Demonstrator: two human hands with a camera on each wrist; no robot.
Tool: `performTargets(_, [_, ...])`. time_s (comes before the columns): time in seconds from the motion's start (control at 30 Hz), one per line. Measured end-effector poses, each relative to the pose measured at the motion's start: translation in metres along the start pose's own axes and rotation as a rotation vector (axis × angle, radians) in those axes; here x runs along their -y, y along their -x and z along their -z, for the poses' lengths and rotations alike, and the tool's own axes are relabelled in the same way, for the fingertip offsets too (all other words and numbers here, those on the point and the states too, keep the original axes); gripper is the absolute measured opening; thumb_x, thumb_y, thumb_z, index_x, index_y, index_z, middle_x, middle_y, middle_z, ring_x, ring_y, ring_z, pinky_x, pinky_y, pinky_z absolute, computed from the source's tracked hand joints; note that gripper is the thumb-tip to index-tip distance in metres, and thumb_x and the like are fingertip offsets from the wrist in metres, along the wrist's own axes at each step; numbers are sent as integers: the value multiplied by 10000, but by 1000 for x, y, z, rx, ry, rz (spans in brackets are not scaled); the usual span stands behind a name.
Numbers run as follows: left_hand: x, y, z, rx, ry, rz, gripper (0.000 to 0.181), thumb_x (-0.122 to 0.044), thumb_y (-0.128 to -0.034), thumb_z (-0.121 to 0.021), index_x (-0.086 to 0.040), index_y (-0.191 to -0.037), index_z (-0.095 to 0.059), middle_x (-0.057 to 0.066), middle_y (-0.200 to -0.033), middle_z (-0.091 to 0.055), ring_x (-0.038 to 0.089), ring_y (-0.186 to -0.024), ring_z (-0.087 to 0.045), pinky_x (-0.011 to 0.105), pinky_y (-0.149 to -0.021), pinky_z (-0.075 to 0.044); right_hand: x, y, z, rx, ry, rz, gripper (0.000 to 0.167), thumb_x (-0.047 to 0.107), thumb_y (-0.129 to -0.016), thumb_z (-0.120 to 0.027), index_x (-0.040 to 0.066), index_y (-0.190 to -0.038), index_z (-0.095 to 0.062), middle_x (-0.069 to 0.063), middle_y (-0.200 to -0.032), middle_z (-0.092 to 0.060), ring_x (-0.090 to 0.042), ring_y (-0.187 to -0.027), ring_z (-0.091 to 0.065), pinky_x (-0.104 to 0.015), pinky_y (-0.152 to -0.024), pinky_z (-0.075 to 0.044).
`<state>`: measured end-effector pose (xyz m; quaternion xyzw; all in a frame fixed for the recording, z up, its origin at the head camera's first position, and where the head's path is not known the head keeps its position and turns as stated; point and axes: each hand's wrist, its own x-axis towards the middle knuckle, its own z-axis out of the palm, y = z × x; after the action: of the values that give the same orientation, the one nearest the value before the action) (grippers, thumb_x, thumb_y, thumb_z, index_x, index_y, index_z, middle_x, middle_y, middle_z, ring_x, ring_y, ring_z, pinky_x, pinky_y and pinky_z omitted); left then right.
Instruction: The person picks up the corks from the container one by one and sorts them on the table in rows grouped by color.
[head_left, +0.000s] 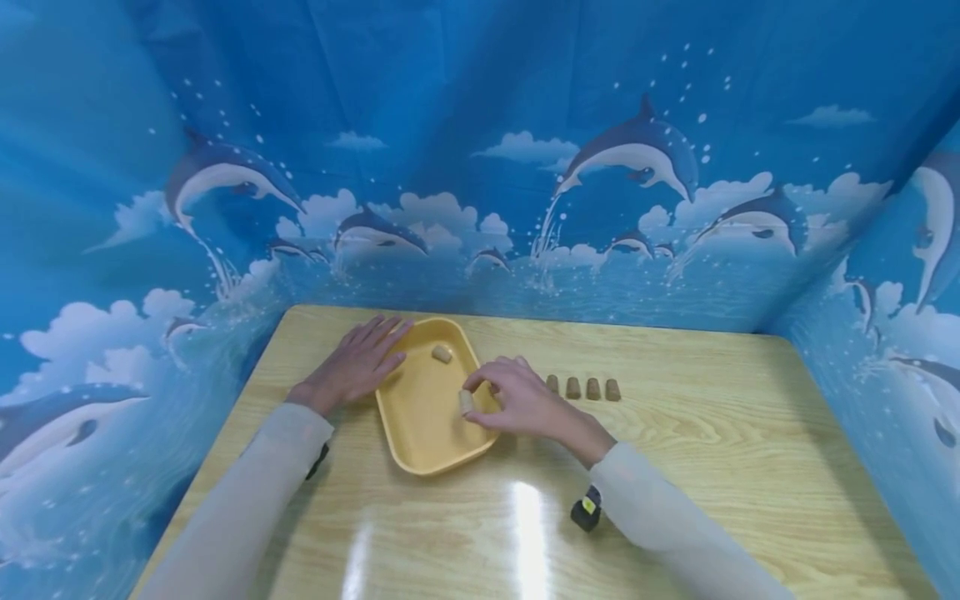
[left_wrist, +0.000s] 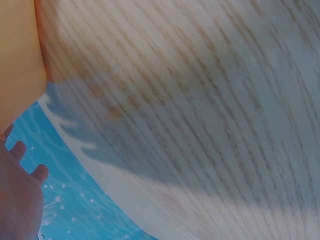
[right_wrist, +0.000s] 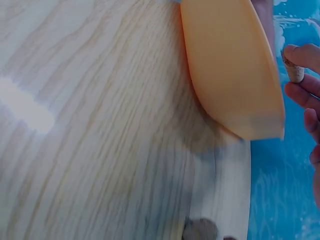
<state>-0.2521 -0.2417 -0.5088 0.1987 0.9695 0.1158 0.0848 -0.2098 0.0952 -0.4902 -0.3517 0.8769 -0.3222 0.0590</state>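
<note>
A shallow yellow-orange tray (head_left: pixel 420 429) lies slightly turned on the table, with one cork (head_left: pixel 442 354) near its far end. My right hand (head_left: pixel 517 400) pinches another cork (head_left: pixel 467 403) between thumb and forefinger, above the tray's right side. The right wrist view shows this held cork (right_wrist: pixel 295 74) tapering toward one end. My left hand (head_left: pixel 356 365) is at the tray's left rim, its fingers stretched out and apart. Only part of the left hand (left_wrist: pixel 20 195) shows in the left wrist view, beside the tray wall (left_wrist: pixel 20 60).
Several brown corks (head_left: pixel 592 388) stand in a row on the table to the right of my right hand, the leftmost partly behind it. A blue dolphin-print cloth (head_left: pixel 465 167) rises behind the wood-grain table (head_left: pixel 712 433) and along both sides.
</note>
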Motion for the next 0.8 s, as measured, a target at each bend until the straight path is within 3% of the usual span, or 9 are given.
performTargets(0.17, [0, 0, 1, 2, 10, -4, 680, -548, -1182, -257, -261, -1778, -100, 95, -1853, -109, 396, -1713, -56, 658, -1376, -61, -7, 14, 11, -63, -32, -52, 419, 374, -917, -880, 193, -1276, -760, 67, -1190, -767, -239, -1070, -662, -636, -1170, -437])
performTargets(0.27, [1, 0, 0, 4, 10, -6, 686, -561, -1180, -252, -265, -1778, -95, 95, -1854, -106, 398, -1713, -53, 663, -1374, -62, -12, 23, 17, -98, -41, -72, 418, 364, -905, -891, 195, -1266, -763, 46, -1171, -765, -291, -1000, -642, -547, -1036, -488])
performTargets(0.43, [2, -1, -1, 2, 6, -8, 689, -568, -1178, -243, -266, -1778, -89, 93, -1855, -97, 399, -1713, -50, 664, -1373, -57, -20, 39, 26, -134, -48, -115, 423, 353, -908, -894, 209, -1281, -756, -18, -1187, -751, -321, -1015, -645, -434, -870, -557])
performTargets(0.6, [2, -1, -1, 5, 15, -2, 684, -553, -1182, -251, -266, -1779, -81, 80, -1857, -86, 389, -1715, -46, 656, -1376, -53, -30, 53, 33, -179, -58, -129, 413, 326, -913, -896, 192, -1278, -758, -50, -1163, -739, -329, -1041, -674, -522, -858, -618])
performTargets(0.8, [0, 0, 0, 4, 19, 3, 674, -517, -1188, -288, -263, -1779, -88, 83, -1856, -93, 391, -1714, -53, 657, -1376, -50, -43, 72, 39, -220, -44, -130, 387, 329, -937, -886, 210, -1284, -762, -37, -1180, -746, -300, -1027, -677, -511, -829, -616])
